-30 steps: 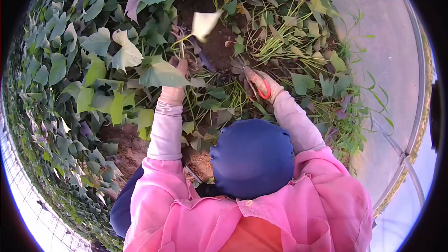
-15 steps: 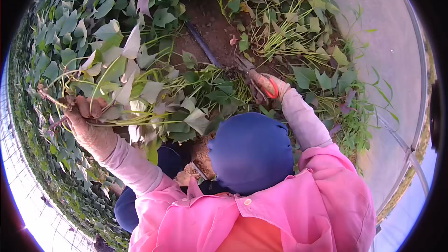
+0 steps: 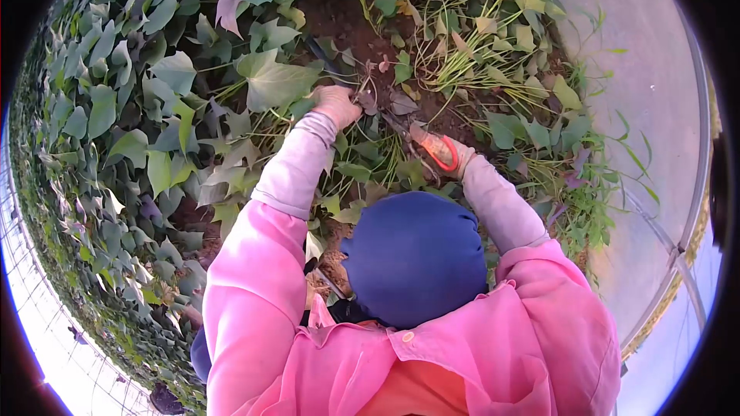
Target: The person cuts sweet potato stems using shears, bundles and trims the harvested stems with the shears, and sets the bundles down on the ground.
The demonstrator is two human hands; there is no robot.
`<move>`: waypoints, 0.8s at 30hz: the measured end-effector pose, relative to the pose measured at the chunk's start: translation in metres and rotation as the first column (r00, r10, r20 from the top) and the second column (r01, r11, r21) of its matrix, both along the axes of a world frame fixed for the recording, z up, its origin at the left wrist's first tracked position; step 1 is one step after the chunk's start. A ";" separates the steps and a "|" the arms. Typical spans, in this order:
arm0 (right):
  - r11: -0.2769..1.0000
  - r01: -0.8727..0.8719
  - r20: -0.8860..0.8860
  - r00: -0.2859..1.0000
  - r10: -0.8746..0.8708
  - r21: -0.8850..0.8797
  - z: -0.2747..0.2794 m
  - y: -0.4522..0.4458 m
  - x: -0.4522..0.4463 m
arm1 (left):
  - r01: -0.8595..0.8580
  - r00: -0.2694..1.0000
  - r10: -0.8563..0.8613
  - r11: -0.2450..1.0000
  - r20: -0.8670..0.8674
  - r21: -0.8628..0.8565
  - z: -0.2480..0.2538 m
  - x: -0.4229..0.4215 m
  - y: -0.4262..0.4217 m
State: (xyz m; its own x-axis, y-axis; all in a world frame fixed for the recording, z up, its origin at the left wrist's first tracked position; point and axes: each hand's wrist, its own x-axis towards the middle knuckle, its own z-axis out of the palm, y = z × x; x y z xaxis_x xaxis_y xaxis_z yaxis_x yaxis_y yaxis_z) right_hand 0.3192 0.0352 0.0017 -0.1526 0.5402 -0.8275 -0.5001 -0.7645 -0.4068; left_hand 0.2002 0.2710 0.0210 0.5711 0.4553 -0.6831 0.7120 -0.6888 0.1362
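Note:
My right hand (image 3: 459, 157) is closed around scissors (image 3: 440, 152) with orange-red handles. Their dark blades point up and left, towards the base of some stems. Just beyond the blade tips, my left hand (image 3: 338, 105) reaches down with its fingers curled at a vine stem (image 3: 361, 92). The fingertips are partly hidden, but the stem appears to be pinched in them. A broad green leaf (image 3: 277, 81) hangs beside that hand. Below both hands lie green stems and leaves (image 3: 358, 162) of the sweet-potato-like vines.
Dense vine leaves (image 3: 100, 108) cover the left side. Bare brown soil (image 3: 339, 19) shows above the hands, with a dark hose (image 3: 324, 58) across it. Bent, pale-stemmed vines (image 3: 493, 62) lie upper right. A grey plastic sheet (image 3: 617, 77) and a metal pipe (image 3: 651, 223) border the right.
My left hand has swung from the far left to the middle, near the scissors. The leafy vines it held are no longer in it. My right hand stays almost in place.

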 end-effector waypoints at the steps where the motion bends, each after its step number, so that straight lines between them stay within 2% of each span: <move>1: 1.000 -0.001 -0.028 1.000 0.001 -0.002 0.020 0.005 0.000 | -0.021 0.996 0.019 1.000 -0.082 -0.015 0.012 0.001 -0.005; 4: 1.000 -0.003 -0.108 0.994 0.003 0.004 0.025 0.015 -0.002 | -0.001 0.997 0.006 0.998 -0.073 0.064 -0.014 -0.005 -0.007; 5: 1.000 -0.002 -0.133 0.991 0.003 0.006 0.023 0.016 -0.003 | -0.008 0.994 0.011 0.999 -0.109 0.036 -0.021 -0.004 -0.006; 8: 0.997 0.072 -0.171 0.982 -0.076 -0.029 0.021 0.024 -0.008 | -0.107 0.993 0.103 0.992 -0.061 -0.061 -0.027 -0.008 -0.007; 9: 0.994 0.112 -0.134 0.985 -0.113 -0.015 0.024 0.026 -0.010 | -0.109 0.994 0.106 0.991 -0.041 -0.083 -0.031 -0.011 -0.007; 12: 0.988 0.146 -0.170 0.973 -0.153 -0.055 0.009 0.028 -0.017 | -0.116 0.993 0.117 0.984 -0.003 -0.134 -0.039 -0.019 -0.011; 16: 0.982 0.167 -0.038 0.985 -0.171 -0.089 0.009 0.028 -0.030 | -0.177 0.983 0.182 0.968 0.016 -0.177 -0.001 -0.018 -0.012; 18: 0.991 0.121 0.035 0.992 -0.119 -0.061 0.019 0.021 -0.029 | -0.261 0.956 0.285 0.930 0.062 -0.258 0.008 -0.025 -0.003; 20: 0.997 0.031 0.101 0.995 -0.025 -0.063 0.026 0.010 -0.024 | -0.230 0.969 0.245 0.945 0.034 -0.233 0.007 -0.032 0.009; 21: 1.000 0.026 0.039 0.999 -0.025 -0.017 0.023 0.002 -0.024 | -0.201 0.978 0.208 0.955 0.012 -0.217 0.004 -0.035 0.010; 24: 0.999 -0.048 0.060 0.997 0.049 -0.011 0.026 0.000 -0.025 | -0.163 0.987 0.160 0.968 -0.035 -0.189 -0.006 -0.035 0.012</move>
State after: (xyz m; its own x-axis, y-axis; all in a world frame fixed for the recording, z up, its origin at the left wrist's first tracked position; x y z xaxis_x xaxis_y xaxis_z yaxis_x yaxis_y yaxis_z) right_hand 0.2947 0.0350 0.0272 -0.1282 0.5255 -0.8411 -0.4372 -0.7912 -0.4277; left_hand 0.1648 0.2829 0.0153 0.4862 0.4006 -0.7766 0.8156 -0.5271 0.2387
